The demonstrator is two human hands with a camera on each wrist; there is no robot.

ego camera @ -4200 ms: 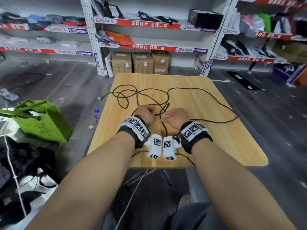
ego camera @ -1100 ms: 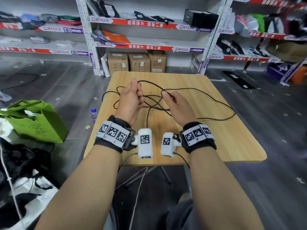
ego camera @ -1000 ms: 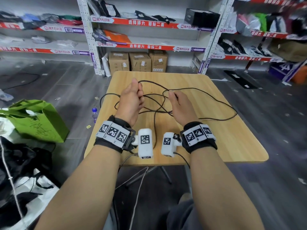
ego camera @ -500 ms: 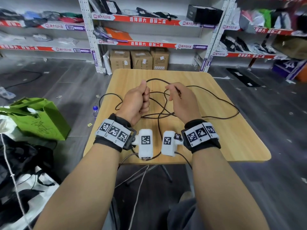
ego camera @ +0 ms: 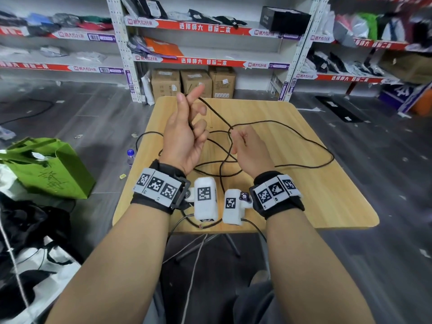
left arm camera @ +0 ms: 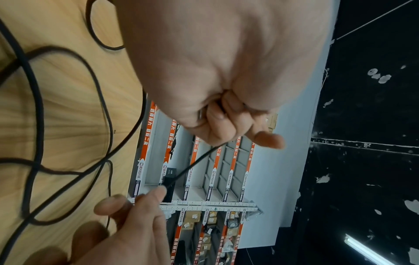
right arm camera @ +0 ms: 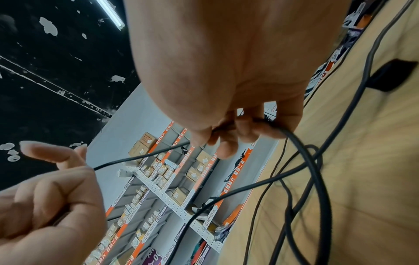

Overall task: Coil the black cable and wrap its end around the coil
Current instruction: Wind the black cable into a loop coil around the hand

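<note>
Shelves [ego camera: 210, 31] behind—cable [ego camera: 304, 141] sprawls across table [ego camera: 327, 195].

Cable [ego camera: 304, 139] loops (slack) — table's [ego camera: 327, 206] middle

I'm getting even, soft indoor light on the head view, no hard glare on the table [ego camera: 327, 183], only faint shadows under the cable [ego camera: 304, 141]. Edges bow and smear from the wide lens, worst at 9 and 3 o'clock, where the floor streaks. On the left wrist view a tube light [left arm camera: 371, 251] glows at 5 o'clock against a dark ceiling. On the right wrist view it burns at 11 o'clock; the near hand [right arm camera: 45, 206] is soft and blurred.
</note>
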